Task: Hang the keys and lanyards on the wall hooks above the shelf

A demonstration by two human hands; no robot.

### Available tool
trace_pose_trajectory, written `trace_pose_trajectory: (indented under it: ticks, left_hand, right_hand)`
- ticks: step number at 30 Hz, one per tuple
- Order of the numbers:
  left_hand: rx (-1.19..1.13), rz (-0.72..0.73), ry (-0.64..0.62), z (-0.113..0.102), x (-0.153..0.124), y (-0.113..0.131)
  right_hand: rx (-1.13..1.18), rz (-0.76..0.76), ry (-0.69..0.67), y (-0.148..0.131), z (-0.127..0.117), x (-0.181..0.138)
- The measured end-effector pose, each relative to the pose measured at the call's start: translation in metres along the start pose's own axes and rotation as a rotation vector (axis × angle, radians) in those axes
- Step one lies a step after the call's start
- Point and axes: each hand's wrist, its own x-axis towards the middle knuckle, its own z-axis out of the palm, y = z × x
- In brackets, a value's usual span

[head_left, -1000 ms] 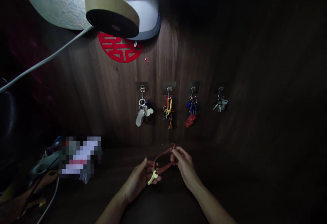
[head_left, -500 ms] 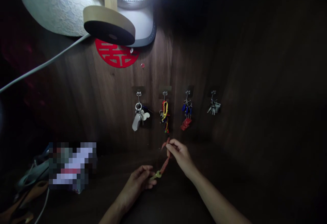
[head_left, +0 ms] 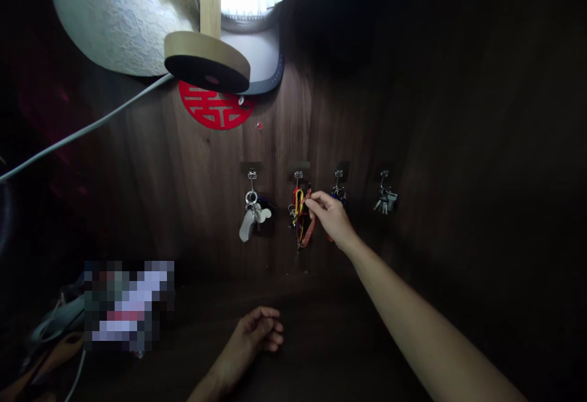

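My right hand (head_left: 331, 215) pinches a red cord (head_left: 309, 234) at its upper end, beside the second wall hook (head_left: 298, 175). From the fingers the cord hangs in a loop, in front of or against a key bunch (head_left: 293, 215) with red and yellow cords on that hook. The yellow-green key that was on the cord cannot be made out. My left hand (head_left: 260, 332) is lower down, loosely curled with fingers apart and nothing in it. Behind my right hand, the blue-tagged keys (head_left: 340, 193) on the third hook are partly hidden.
Keys with a grey fob (head_left: 247, 225) hang at left, and another key bunch (head_left: 384, 201) at far right. Above are a lamp base (head_left: 206, 54), a white cable (head_left: 105, 120), caps (head_left: 123, 23) and a red paper cutout (head_left: 215, 112). Blurred items (head_left: 131, 304) lie at lower left.
My right hand has risen with the red cord up to the second hook. My left hand has let go of the key on the cord and stays low. The view has shifted slightly.
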Motion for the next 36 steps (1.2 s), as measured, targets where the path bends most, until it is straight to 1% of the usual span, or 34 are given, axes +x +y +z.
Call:
trace_pose_trajectory:
  ticks: [4,8,13,19,23,27,32,36]
  left_hand:
    - [-0.028,0.000,0.004,-0.001,0.001,-0.001]
    - [-0.039,0.005,0.009,-0.001,0.000,0.000]
    - [-0.037,-0.001,-0.006,-0.002,0.002,-0.001]
    - [-0.021,0.012,0.000,-0.001,0.001,-0.001]
    - [-0.015,-0.001,-0.008,-0.002,0.001,0.000]
    - [-0.019,0.007,-0.007,-0.003,0.001,-0.002]
    - [-0.010,0.006,-0.002,-0.002,0.002,-0.002]
    - [0.016,0.005,-0.001,-0.001,0.001,-0.001]
  right_hand:
    - [0.003,-0.063,0.035,-0.002,0.000,0.025]
    - [0.006,-0.051,0.029,0.002,0.005,0.039]
    - [0.007,-0.014,0.021,0.008,0.010,0.047]
    - [0.011,0.014,0.036,0.016,0.009,0.046]
    - [0.027,0.064,0.060,0.026,0.007,0.041]
    - [0.061,0.107,0.058,0.033,0.009,0.027]
    - [0.103,0.137,0.079,0.039,0.013,0.000]
    - [0.153,0.235,0.106,0.047,0.017,-0.026]
